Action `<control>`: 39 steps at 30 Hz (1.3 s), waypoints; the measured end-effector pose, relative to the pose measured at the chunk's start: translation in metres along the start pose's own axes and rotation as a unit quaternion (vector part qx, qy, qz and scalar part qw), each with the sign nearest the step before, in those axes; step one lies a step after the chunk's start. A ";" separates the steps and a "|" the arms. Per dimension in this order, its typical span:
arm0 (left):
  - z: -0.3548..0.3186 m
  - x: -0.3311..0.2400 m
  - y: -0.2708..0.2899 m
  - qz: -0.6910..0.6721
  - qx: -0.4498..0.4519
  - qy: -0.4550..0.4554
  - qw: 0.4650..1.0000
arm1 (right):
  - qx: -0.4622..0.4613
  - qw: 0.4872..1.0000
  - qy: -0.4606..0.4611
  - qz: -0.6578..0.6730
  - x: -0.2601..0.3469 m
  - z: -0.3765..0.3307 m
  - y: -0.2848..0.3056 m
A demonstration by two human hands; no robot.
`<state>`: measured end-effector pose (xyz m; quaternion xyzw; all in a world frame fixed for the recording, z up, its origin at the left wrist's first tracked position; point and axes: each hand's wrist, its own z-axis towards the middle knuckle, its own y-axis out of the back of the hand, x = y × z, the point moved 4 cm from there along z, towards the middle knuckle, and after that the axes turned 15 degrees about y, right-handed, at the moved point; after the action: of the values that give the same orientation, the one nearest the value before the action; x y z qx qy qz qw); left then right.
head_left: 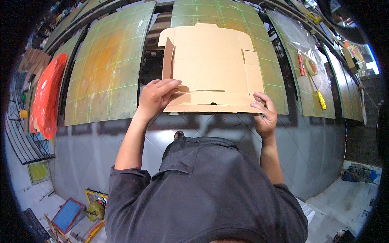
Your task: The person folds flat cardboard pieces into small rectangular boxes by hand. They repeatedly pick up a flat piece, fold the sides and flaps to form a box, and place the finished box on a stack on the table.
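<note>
A brown cardboard box blank (208,65) lies partly folded in front of me, with its left side flap standing up and a slot and a small half-round notch near its front edge. My left hand (157,97) is closed, its fingers and thumb pinching a small flap at the blank's near left corner. At the near right corner, my right hand (265,113) grips the edge with bent fingers. The front strip of the blank is raised slightly along the table edge. The undersides of the cardboard are hidden.
Greenish boards with bright grid lines (105,69) form the work surface, with dark gaps between them. To the right lie a red-handled tool (301,65), a tape roll (310,67) and a yellow-handled screwdriver (321,100). A red plastic bag (48,97) hangs at the left.
</note>
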<state>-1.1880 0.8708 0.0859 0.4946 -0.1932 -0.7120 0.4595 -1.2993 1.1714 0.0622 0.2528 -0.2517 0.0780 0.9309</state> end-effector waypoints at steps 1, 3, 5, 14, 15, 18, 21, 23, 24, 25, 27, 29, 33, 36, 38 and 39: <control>0.001 0.000 -0.002 0.019 0.007 -0.011 1.000 | -0.001 1.000 -0.002 -0.004 -0.001 -0.001 0.000; 0.004 -0.002 -0.002 0.058 0.019 -0.033 0.998 | -0.003 1.000 -0.007 -0.010 -0.003 -0.003 0.000; 0.008 -0.001 -0.003 0.041 0.054 -0.032 0.997 | -0.009 1.000 -0.022 -0.003 -0.002 -0.004 0.000; 0.006 0.030 -0.008 -0.145 0.014 0.066 0.987 | 0.003 1.000 -0.007 -0.005 -0.002 -0.001 -0.001; 0.006 0.028 -0.006 -0.176 0.013 0.057 0.983 | 0.006 1.000 0.002 -0.001 -0.002 -0.001 -0.001; 0.007 0.026 -0.009 -0.163 -0.037 0.072 0.983 | 0.002 1.000 -0.010 -0.021 -0.001 -0.001 -0.003; 0.010 0.027 -0.007 -0.145 -0.071 0.087 0.983 | -0.012 1.000 -0.009 -0.021 0.000 -0.001 -0.003; 0.014 0.029 -0.005 -0.147 -0.081 0.092 0.982 | -0.006 1.000 -0.013 -0.025 -0.001 -0.001 -0.004; 0.013 0.031 -0.011 -0.169 -0.054 0.105 0.978 | -0.002 1.000 -0.014 -0.028 -0.002 -0.002 -0.003; 0.012 0.032 -0.013 -0.180 -0.066 0.095 0.977 | -0.006 0.999 -0.016 -0.033 -0.003 -0.003 -0.003; 0.012 0.034 -0.017 -0.203 -0.090 0.076 0.972 | -0.013 0.999 -0.022 -0.042 -0.003 -0.005 -0.004; 0.013 0.035 -0.020 -0.224 -0.088 0.083 0.967 | -0.024 0.998 -0.031 -0.047 -0.003 -0.005 -0.004; 0.010 0.037 -0.024 -0.207 -0.070 0.126 0.968 | -0.041 0.997 -0.034 -0.049 0.000 -0.003 -0.005; 0.010 0.039 -0.024 -0.219 -0.018 0.170 0.961 | -0.048 0.997 -0.037 -0.049 0.001 -0.002 -0.006; 0.011 0.038 -0.018 -0.252 0.038 0.177 0.951 | -0.044 0.997 -0.040 -0.049 0.005 0.000 -0.007; 0.012 0.037 -0.012 -0.274 0.072 0.169 0.944 | -0.042 0.997 -0.040 -0.048 0.007 0.001 -0.007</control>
<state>-1.2076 0.8436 0.0627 0.6730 -0.0201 -0.7008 0.2358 -1.2922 1.1647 0.0636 0.2284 -0.2795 0.0125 0.9325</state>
